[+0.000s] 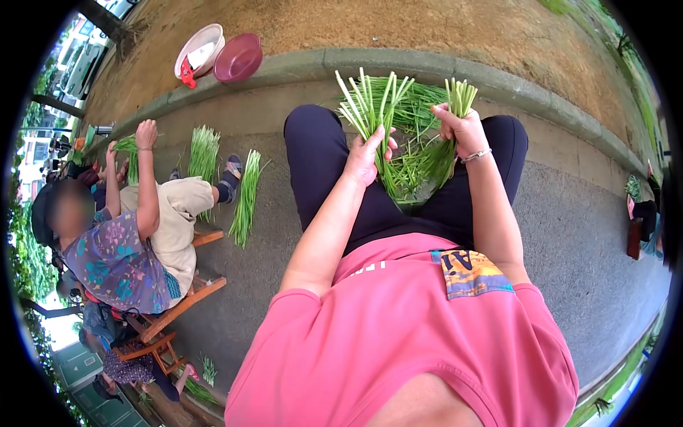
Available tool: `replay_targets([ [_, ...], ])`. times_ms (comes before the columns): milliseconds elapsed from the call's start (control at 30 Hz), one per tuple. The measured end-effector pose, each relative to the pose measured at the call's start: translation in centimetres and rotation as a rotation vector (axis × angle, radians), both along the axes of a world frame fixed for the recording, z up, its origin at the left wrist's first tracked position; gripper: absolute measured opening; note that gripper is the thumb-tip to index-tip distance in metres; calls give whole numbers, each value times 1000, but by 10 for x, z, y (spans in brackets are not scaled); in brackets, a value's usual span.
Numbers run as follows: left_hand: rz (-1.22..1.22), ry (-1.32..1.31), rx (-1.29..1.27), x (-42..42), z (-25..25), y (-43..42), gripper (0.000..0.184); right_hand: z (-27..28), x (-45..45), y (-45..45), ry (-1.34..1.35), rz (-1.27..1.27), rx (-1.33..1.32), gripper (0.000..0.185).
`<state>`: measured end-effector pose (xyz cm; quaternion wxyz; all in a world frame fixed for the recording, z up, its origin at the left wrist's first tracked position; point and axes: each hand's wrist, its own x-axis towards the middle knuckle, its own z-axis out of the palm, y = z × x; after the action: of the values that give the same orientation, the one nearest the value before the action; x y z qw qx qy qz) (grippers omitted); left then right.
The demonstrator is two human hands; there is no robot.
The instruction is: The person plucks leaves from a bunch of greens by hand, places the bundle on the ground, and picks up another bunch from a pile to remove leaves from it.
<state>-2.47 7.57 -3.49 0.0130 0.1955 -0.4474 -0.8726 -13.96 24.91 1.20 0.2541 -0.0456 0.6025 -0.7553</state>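
Note:
My left hand (365, 158) is closed around a loose bunch of long green stalks (370, 107), whose pale ends fan out upward. In my right hand (466, 134) is a second, tighter bunch of green stalks (461, 96), its pale ends bundled close together and its thin green ends hanging down between my knees. A bracelet circles my right wrist. Beneath both hands, between my legs, lies a heap of loose green stalks (416, 107), partly hidden by the bunches and my hands.
To the left, a person (117, 242) sits on a wooden chair (181, 309), holding greens. Bundles of stalks (204, 153) (246, 199) lie on the pavement near that person's feet. A pink basin (201, 46) and a maroon basin (238, 57) stand beyond the curb (306, 62). More people sit further off.

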Motion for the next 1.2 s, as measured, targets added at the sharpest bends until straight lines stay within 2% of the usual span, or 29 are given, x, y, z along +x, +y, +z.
replay_targets([
  [67,35,6,34,0,2,-3,30,-2,2,-1,103,42,191,18],
  [133,37,7,30,0,2,-3,30,-10,-1,-1,98,124,289,12],
  [267,3,15,29,2,3,-4,30,2,11,-12,149,137,222,19],
  [333,-14,13,36,2,3,-3,30,0,12,-19,204,75,137,29],
  [533,-20,9,57,5,8,4,26,3,18,-36,255,37,91,22],
  [700,-43,28,73,7,5,2,24,-6,14,-28,246,53,220,9],
  [833,-61,17,88,8,2,1,25,-7,14,-20,159,60,89,11],
  [1033,-26,25,-39,8,0,3,26,0,15,-13,64,82,2,10],
  [1200,19,15,-20,8,0,4,29,-2,16,-8,102,128,80,14],
])
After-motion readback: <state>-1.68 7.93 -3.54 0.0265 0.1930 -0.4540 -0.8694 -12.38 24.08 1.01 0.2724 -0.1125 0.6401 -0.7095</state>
